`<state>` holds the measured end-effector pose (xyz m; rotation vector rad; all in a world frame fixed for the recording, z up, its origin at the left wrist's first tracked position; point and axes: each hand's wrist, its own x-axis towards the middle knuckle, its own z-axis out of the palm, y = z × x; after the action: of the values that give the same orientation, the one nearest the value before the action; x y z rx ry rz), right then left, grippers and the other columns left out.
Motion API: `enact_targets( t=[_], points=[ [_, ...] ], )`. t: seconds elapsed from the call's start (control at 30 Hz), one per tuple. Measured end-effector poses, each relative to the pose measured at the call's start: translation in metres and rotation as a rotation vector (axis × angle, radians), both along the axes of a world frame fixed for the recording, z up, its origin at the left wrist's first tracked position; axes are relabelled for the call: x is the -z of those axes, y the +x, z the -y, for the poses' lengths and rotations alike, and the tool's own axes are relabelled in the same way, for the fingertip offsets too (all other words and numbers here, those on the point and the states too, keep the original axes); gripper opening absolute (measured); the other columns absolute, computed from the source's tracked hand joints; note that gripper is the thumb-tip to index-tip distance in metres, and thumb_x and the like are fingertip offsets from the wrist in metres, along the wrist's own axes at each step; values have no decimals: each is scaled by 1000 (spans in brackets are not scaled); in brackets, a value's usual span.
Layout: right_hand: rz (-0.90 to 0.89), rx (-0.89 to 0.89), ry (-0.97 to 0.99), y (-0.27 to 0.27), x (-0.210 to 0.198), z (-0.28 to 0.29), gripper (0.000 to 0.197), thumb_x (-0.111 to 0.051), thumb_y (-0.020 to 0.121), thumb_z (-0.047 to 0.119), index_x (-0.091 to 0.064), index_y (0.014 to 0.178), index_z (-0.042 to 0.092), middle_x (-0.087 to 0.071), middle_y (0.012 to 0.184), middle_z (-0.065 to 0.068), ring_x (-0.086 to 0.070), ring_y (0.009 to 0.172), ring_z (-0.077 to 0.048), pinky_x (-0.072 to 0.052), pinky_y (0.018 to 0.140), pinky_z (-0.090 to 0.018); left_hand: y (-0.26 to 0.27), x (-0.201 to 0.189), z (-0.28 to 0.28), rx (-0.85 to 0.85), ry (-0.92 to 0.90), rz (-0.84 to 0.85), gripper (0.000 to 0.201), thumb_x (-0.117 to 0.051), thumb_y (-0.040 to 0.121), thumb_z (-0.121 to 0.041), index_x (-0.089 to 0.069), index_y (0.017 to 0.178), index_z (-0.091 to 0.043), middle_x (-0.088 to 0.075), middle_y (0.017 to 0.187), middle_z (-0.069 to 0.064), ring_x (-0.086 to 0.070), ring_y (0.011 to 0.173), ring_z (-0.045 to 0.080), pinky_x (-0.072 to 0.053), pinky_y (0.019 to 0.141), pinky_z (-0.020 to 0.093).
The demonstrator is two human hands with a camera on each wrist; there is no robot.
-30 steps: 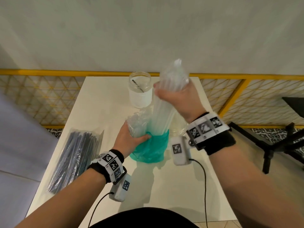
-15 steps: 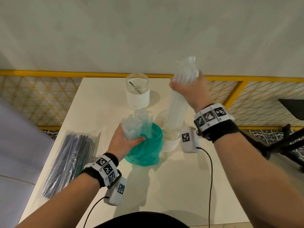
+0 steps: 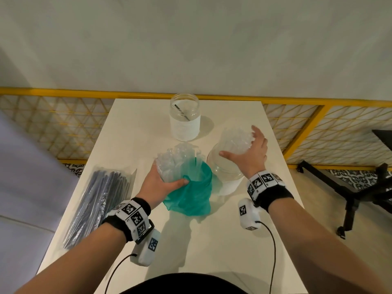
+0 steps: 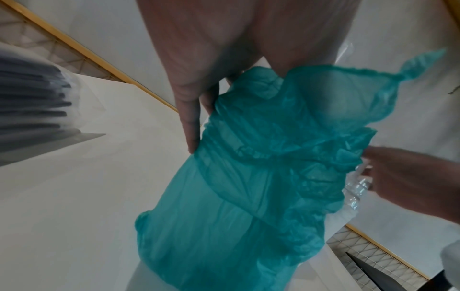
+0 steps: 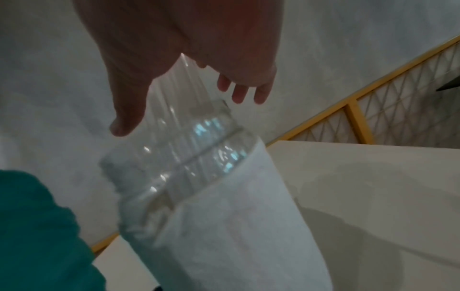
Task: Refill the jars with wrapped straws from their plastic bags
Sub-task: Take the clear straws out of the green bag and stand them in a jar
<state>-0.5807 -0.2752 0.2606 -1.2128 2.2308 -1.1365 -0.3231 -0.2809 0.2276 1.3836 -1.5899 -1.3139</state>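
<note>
My left hand [image 3: 171, 172] grips the rolled-down teal plastic bag [image 3: 191, 194] with clear wrapped straws [image 3: 176, 158] standing in it; the left wrist view shows the thumb [image 4: 190, 128] pressed on the teal bag [image 4: 261, 177]. A bundle of clear wrapped straws [image 3: 235, 141] stands in the near jar [image 3: 224, 177], right of the bag. My right hand [image 3: 238, 143] lies open over that bundle's top, fingers spread. In the right wrist view the right hand [image 5: 181, 110] hovers above the jar [image 5: 199, 177] and straws [image 5: 179, 94]. The far jar [image 3: 185, 117] holds one black straw [image 3: 182, 113].
A clear bag of black straws [image 3: 101, 202] lies along the left edge of the white table [image 3: 212, 240]. A yellow railing [image 3: 318, 102] runs behind the table. A black chair base [image 3: 360, 192] stands on the floor at the right.
My right hand carried the clear straw bundle right and down into the near jar, then opened its grip. My left hand kept holding the teal bag.
</note>
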Motion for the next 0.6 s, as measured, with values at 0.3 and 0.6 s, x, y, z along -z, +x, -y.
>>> enact_targets(
  t=[0.3, 0.6],
  points=[
    [-91, -525, -276, 65, -32, -18, 80, -68, 75, 11, -29, 144, 21, -41, 144, -1, -35, 131, -14, -31, 110, -27, 14, 6, 7, 38, 38, 34, 98, -90, 45, -47, -46, 130, -24, -64, 117, -6, -61, 109, 12, -51, 94, 34],
    [711, -771, 273, 92, 16, -1, 111, -82, 61, -3, -23, 147, 33, -43, 144, -2, -43, 133, -20, -42, 108, -42, 14, 12, -3, 176, -32, 167, 75, -88, 58, -15, -51, 123, -24, -59, 108, -19, -56, 100, -3, -46, 81, 8]
  ],
)
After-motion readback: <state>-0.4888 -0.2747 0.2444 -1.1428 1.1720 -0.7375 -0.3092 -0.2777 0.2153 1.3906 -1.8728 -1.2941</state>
